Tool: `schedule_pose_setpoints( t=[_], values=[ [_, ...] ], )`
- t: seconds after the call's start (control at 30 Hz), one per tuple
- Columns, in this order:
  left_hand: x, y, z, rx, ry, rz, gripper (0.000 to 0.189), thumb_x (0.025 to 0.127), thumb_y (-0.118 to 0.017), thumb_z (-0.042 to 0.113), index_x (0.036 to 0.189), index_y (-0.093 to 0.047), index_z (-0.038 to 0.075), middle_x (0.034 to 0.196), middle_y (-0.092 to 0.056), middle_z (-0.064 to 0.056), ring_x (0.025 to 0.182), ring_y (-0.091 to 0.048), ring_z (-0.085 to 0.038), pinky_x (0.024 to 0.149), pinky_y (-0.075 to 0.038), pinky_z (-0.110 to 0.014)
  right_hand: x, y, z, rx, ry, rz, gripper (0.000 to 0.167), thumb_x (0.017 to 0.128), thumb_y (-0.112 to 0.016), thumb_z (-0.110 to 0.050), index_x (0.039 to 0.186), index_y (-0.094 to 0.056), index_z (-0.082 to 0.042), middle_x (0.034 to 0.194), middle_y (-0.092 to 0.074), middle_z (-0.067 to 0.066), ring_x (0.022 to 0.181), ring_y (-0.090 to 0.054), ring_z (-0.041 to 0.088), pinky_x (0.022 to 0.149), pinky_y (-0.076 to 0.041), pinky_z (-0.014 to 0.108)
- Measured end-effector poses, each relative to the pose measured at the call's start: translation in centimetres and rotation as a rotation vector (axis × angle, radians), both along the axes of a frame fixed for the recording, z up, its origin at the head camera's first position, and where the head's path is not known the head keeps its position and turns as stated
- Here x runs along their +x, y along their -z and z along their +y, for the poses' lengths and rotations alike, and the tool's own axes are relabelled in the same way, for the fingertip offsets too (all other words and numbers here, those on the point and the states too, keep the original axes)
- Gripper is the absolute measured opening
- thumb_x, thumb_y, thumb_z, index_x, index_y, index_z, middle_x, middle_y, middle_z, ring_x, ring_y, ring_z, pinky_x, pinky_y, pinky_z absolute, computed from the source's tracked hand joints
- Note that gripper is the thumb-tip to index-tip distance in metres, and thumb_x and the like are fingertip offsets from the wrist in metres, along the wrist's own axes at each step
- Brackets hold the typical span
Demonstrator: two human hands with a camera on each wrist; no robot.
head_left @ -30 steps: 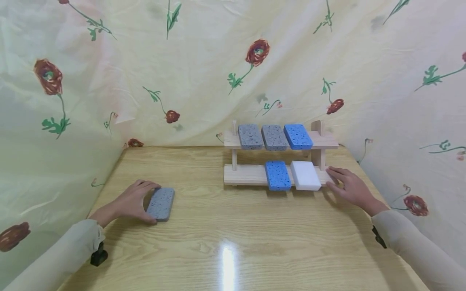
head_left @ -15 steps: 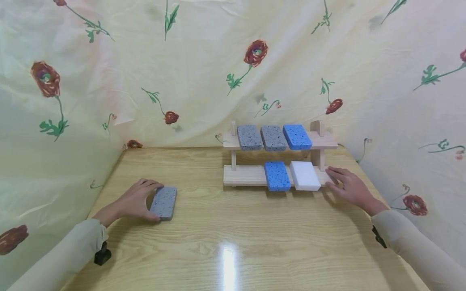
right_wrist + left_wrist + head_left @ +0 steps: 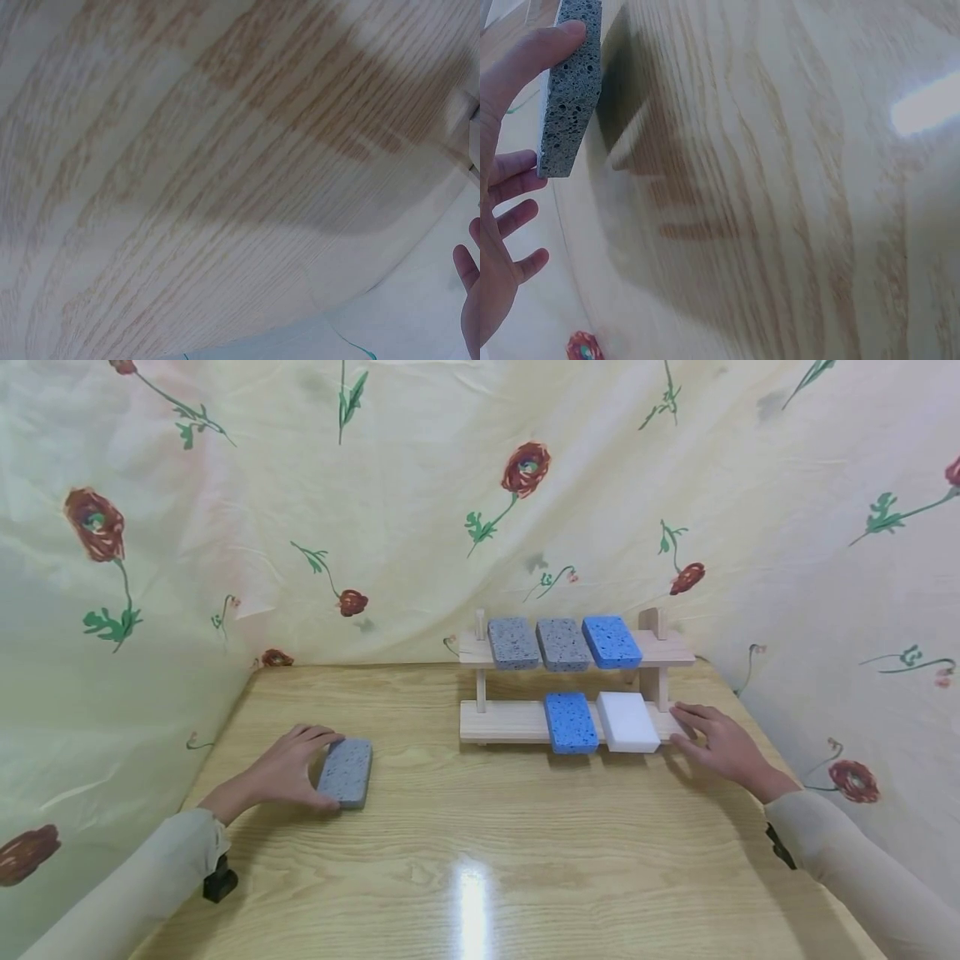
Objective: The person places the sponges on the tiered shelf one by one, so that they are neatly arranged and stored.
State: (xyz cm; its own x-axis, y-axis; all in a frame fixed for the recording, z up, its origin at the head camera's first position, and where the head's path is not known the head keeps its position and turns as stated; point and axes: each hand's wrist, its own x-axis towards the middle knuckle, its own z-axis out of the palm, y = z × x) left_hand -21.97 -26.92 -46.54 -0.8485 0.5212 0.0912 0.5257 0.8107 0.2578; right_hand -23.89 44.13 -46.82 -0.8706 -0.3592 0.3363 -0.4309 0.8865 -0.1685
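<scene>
My left hand point(image 3: 291, 770) grips a grey speckled sponge point(image 3: 347, 774) on the left side of the table, thumb on the near edge and fingers on the far one. In the left wrist view, the thumb presses the pitted side of the sponge point(image 3: 570, 97), and its shadow falls on the wood beside it. A two-tier wooden rack point(image 3: 502, 722) stands at the back right. My right hand point(image 3: 722, 745) holds the right end of its lower shelf between thumb and fingers. Only some fingers point(image 3: 465, 268) of this hand show in the right wrist view.
On the upper shelf sit two grey sponges point(image 3: 513, 643) and a blue sponge point(image 3: 612, 642). Another blue sponge point(image 3: 571, 722) and a white sponge point(image 3: 628, 722) lie on the lower shelf. Flowered cloth point(image 3: 405, 510) hangs behind and at both sides of the wooden table point(image 3: 420, 852).
My left hand has shifted slightly right and away from me, carrying the grey sponge with it. The right hand has stayed at the end of the rack.
</scene>
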Motion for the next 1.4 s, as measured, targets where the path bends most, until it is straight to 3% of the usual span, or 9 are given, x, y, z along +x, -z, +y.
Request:
schedule_pose_setpoints(
  t=[0.97,1.4],
  values=[
    [-1.3,-3.3,4.3,0.036,0.086,0.021,0.106,0.061,-0.087,0.065,0.146,-0.056,0.009,0.143,-0.057,-0.012,0.129,-0.049,-0.032,0.104,-0.044,-0.057,0.0,0.2,0.1,-0.001,0.031,-0.023,0.056,0.093,-0.071,-0.03,0.135,-0.061,0.006,0.139,-0.058,0.031,0.124,-0.054,0.051,0.098,-0.045,0.066],
    [-1.7,-3.9,6.2,0.046,0.134,0.03,0.106,0.063,-0.084,0.067,0.146,-0.055,0.008,0.142,-0.058,-0.013,0.13,-0.049,-0.033,0.106,-0.043,-0.057,0.2,-0.2,-0.1,0.008,0.034,-0.036,0.056,0.094,-0.07,-0.032,0.135,-0.062,0.006,0.139,-0.057,0.031,0.124,-0.054,0.051,0.098,-0.044,0.067]
  ],
)
